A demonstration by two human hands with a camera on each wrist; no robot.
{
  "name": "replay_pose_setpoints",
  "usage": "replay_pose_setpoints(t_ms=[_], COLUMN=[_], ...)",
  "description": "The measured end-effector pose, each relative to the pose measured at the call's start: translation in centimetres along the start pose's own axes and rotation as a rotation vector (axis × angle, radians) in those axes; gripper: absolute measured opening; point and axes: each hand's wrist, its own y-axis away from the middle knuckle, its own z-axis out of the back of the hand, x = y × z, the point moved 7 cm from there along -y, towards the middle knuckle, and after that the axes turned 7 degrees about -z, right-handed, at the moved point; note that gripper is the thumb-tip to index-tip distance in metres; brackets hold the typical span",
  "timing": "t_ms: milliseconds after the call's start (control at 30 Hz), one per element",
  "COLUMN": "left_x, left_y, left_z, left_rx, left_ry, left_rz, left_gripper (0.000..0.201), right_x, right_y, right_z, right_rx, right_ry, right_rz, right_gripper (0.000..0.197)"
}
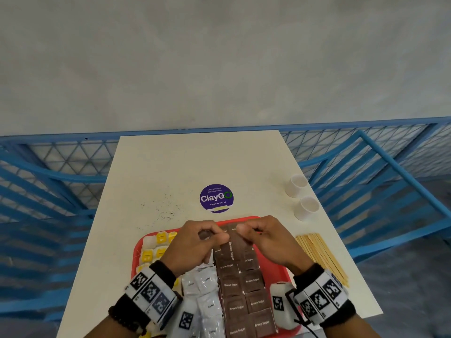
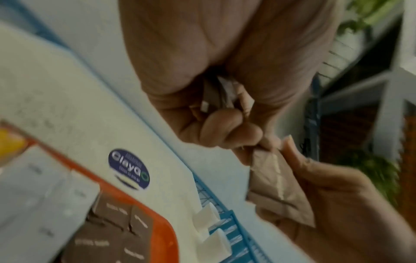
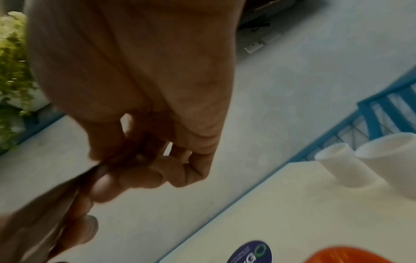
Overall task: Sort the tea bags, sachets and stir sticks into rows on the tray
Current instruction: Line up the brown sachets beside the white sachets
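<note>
The right hand (image 3: pixel 144 110) is curling its fingers (image 3: pixel 126 179) and pinching a brown sachet (image 3: pixel 67 188), blurred at lower left. Two white cups (image 3: pixel 351 169) are standing on the cream tabletop (image 3: pixel 281 213), near a purple sticker (image 3: pixel 249 252) and the orange tray (image 3: pixel 360 256) corner.

We see a red tray (image 1: pixel 280 267) on a cream table (image 1: pixel 170 167). Brown sachets (image 1: pixel 241 289) carry white "Brown Sugar" lettering; beside them sit white sachets (image 1: pixel 200 284) with small dark print. Tea bags (image 1: pixel 156 245) are white with yellow tags. Stir sticks (image 1: pixel 322 257) are pale wood. The round sticker (image 1: pixel 216 198) is purple with white "ClayGo" text and a green ring. Two cups (image 1: pixel 302 198) are plain white. Wrist bands (image 1: pixel 151 289) show black-and-white square markers. The railing (image 1: pixel 61 167) is blue.
</note>
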Motion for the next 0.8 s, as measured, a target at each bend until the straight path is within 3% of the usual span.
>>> replay_pose_setpoints(t_ms=[100,200,300,400,500,600,700,800], left_x=[1.6,2.6,2.9,2.7,2.4,2.8,3.3,3.6], left_y=[0.3,0.5,0.8,1.2,1.5,1.5,1.6,1.5], left_z=[0.6,-0.3,-1.0,-1.6,-2.2,-2.4,-2.5,-2.5], left_rx=[-0.166,-0.255,-0.232,-0.098,-0.014,-0.065,-0.117,-0.128], left_ry=[0.224,0.331,0.289,0.173,0.182,0.268,0.349,0.33], left_rz=[0.123,0.178,0.183,0.169,0.16,0.189,0.214,0.213], left_gripper=[0.019,0.023,0.023,0.022,0.02,0.025,0.034,0.03], right_x=[-1.0,-1.7,-2.3,-2.4,-3.3,-4.9,-4.9,-4.7], right_y=[0.5,1.3,1.5,1.8,2.1,2.5,2.9,2.9], right_z=[0.4,-1.2,-0.4,0.3,-0.1,-0.5,-1.4,-1.7], right_rx=[-0.09,-0.086,-0.196,-0.189,-0.152,-0.264,-0.257,-0.209], right_ry=[-0.168,-0.037,-0.016,0.02,-0.127,-0.299,-0.277,-0.365], right_rz=[-0.075,-0.054,-0.067,-0.071,-0.144,-0.241,-0.207,-0.219], right_gripper=[0.038,0.031,0.04,0.048,0.048,0.052,0.034,0.013])
